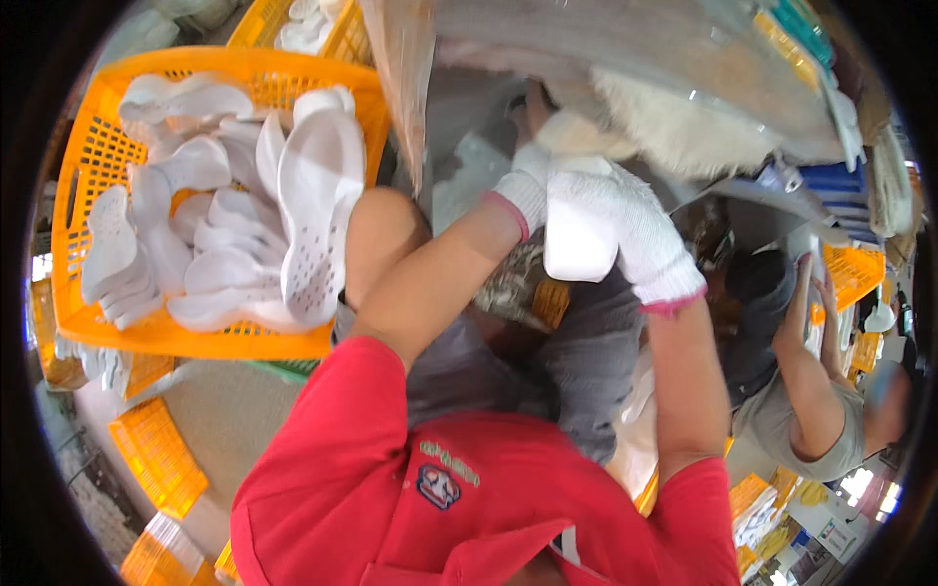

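Note:
My right hand [635,220] wears a white knit glove with a pink cuff. Its fingers are wrapped around a smooth white shoe sole [578,244], which hangs over my lap. My left hand [529,176], gloved the same way, reaches past the sole's left side toward its far end. Blur and the sole hide most of its fingers, so its grip is unclear. Just beyond both hands is a pale beige piece [584,135], smeared by motion. To the left, an orange basket [88,156] holds many white shoe soles [322,190], some with small holes.
Ahead hangs a greyish sheet [508,54], with a fuzzy white pad [684,127] beneath it. Another orange basket [264,24] stands behind the full one. Orange crates [161,454] lie on the floor at left. A co-worker in a grey shirt [816,425] works at right.

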Demonstrator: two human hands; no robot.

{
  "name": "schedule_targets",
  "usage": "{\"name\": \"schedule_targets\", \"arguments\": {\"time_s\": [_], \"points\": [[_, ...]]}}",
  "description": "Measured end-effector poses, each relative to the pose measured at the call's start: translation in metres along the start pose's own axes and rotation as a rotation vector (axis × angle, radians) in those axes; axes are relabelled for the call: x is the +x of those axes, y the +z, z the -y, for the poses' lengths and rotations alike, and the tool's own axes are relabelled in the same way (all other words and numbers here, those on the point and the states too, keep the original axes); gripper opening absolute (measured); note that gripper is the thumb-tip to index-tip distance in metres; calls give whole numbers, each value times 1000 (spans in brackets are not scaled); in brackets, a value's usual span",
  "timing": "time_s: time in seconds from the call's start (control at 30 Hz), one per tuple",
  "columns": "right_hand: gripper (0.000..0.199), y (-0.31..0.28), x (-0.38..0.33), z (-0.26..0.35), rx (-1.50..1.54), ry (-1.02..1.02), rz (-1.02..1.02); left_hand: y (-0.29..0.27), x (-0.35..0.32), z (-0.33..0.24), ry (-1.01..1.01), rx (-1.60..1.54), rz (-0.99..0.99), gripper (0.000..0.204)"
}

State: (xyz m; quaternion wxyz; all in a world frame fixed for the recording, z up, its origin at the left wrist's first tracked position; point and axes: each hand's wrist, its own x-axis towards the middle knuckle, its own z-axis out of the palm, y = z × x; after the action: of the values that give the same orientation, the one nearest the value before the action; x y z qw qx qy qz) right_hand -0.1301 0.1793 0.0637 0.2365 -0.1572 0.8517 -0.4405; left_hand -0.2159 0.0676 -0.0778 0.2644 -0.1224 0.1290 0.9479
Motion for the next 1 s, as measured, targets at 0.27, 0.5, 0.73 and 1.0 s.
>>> {"name": "schedule_targets", "arguments": {"time_s": [0.27, 0.5, 0.73, 1.0], "points": [[95, 61, -72, 23, -169, 328, -423, -51, -16, 47, -178, -91, 110, 79], [59, 23, -4, 3, -659, -34, -438, -32, 11, 3, 101, 117, -2, 71], [40, 27, -1, -14, -598, -4, -752, -48, -7, 41, 334, 268, -54, 63], [59, 30, -4, -23, -385, -142, -662, -42, -20, 35, 184, -218, 627, 54]]}}
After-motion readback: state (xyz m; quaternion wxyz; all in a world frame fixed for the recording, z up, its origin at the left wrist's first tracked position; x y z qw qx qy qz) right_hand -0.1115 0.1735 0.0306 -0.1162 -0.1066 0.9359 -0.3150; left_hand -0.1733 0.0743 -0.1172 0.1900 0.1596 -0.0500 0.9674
